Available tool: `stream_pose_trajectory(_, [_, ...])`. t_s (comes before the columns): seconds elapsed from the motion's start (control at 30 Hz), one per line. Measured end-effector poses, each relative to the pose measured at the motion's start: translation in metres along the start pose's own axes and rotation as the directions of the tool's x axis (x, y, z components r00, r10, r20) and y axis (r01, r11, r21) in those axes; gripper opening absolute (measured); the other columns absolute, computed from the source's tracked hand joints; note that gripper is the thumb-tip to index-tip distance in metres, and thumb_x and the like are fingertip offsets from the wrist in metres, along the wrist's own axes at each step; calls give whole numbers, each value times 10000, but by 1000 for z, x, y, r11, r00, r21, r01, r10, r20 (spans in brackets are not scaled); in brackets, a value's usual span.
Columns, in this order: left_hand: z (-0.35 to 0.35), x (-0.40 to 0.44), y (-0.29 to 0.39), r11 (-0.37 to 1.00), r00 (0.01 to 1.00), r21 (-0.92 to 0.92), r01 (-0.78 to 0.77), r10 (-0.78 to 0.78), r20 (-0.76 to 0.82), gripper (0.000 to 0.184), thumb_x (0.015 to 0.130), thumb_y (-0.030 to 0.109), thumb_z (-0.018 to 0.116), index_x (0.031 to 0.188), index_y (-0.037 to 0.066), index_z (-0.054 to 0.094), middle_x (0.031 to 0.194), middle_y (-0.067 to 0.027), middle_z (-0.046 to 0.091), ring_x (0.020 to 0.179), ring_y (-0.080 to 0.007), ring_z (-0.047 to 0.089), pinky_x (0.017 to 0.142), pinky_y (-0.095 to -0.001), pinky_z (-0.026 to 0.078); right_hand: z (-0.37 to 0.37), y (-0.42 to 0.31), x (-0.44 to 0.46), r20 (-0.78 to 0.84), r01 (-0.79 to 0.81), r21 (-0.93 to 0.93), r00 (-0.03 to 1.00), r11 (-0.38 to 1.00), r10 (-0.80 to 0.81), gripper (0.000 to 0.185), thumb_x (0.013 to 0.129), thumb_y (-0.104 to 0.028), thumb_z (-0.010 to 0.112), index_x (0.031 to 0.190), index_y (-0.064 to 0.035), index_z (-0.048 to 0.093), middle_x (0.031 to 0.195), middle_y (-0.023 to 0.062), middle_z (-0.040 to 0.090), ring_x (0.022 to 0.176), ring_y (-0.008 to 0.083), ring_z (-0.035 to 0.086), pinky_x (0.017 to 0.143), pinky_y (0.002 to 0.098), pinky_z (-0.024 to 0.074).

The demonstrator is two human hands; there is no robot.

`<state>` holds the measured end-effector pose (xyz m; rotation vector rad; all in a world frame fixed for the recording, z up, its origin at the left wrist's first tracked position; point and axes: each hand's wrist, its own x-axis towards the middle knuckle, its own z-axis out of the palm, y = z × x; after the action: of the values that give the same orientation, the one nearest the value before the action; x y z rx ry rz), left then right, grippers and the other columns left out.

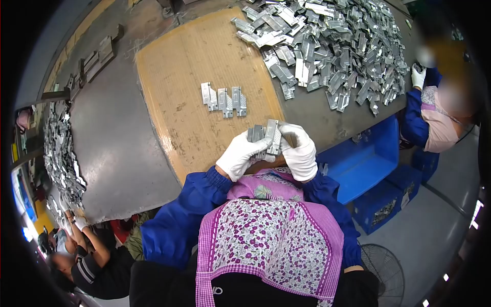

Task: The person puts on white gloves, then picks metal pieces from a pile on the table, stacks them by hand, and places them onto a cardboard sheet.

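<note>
The left hand (238, 155), in a white glove, grasps a small bunch of metal pieces (273, 137) just above the near edge of the cardboard sheet (179, 92), in front of the apron (268, 240). The right hand (300, 154), also gloved, curls against the right side of the bunch; whether it grips or only steadies, I cannot tell. The held pieces stand side by side, long axes running roughly away from the body, the rightmost with its top leaning slightly right. How many there are is hidden by the fingers.

Beyond the hands, three loose pieces (225, 103) lie in a row on the cardboard, near one another. Their long axes also run away from the person, nearly parallel, with the leftmost set a little farther off. To the right, a big heap (337, 56) of similar pieces covers the table, pointing every which way.

Below the table's right side sits a blue tub (376, 156), its blue floor largely in view. Under it, a blue crate (376, 202) has metal pieces showing through an opening in its side. Another heap (62, 153) lies at the far left. Co-workers' gloved hands show at the right (418, 77) and lower left (81, 222).
</note>
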<state>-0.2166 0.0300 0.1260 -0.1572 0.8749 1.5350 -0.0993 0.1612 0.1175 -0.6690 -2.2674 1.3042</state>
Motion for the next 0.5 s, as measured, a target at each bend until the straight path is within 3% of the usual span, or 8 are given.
stream_pose_trajectory(0.13, [1, -1, -4, 999, 997, 37, -9, 12, -80, 324, 866, 158, 651, 1130, 3, 544, 931, -66, 639, 780, -137, 627, 672, -259, 526, 7, 9, -8, -8, -82, 60, 997, 995, 82, 193, 792, -7, 639, 978, -53, 612, 921, 119, 657, 824, 279, 658, 725, 305, 513])
stream_pose_trajectory(0.23, [6, -5, 0, 992, 990, 126, 26, -8, -140, 294, 865, 151, 651, 1105, 9, 560, 904, -53, 646, 726, -127, 626, 643, -244, 520, 6, 6, -7, -1, -74, -13, 997, 997, 74, 195, 792, -5, 637, 980, -51, 611, 905, 126, 659, 820, 280, 660, 726, 309, 513])
stream_pose_trajectory(0.33, [6, -4, 0, 997, 988, 67, 24, -13, -151, 266, 867, 149, 648, 1082, 12, 573, 890, -51, 652, 695, -124, 626, 620, -233, 515, 7, 1, -7, 24, -102, 29, 995, 994, 101, 196, 793, 5, 626, 980, -51, 610, 897, 127, 658, 805, 290, 657, 719, 318, 516])
stream_pose_trajectory(0.47, [5, -4, 2, 992, 994, 122, 18, -5, -106, 286, 872, 189, 644, 1078, 5, 569, 933, -72, 648, 737, -122, 626, 612, -226, 514, -8, 5, 5, 16, 46, -121, 999, 992, -45, 191, 816, 27, 577, 986, -52, 610, 905, 141, 655, 804, 285, 658, 706, 319, 518])
stream_pose_trajectory(0.5, [10, -7, 7, 991, 996, 134, 14, -2, -87, 295, 871, 202, 645, 1078, 5, 566, 940, -76, 646, 746, -123, 625, 612, -225, 513, -18, 13, 10, -41, -62, -48, 997, 997, 60, 194, 819, 35, 568, 988, -50, 611, 885, 125, 660, 783, 242, 661, 701, 303, 515])
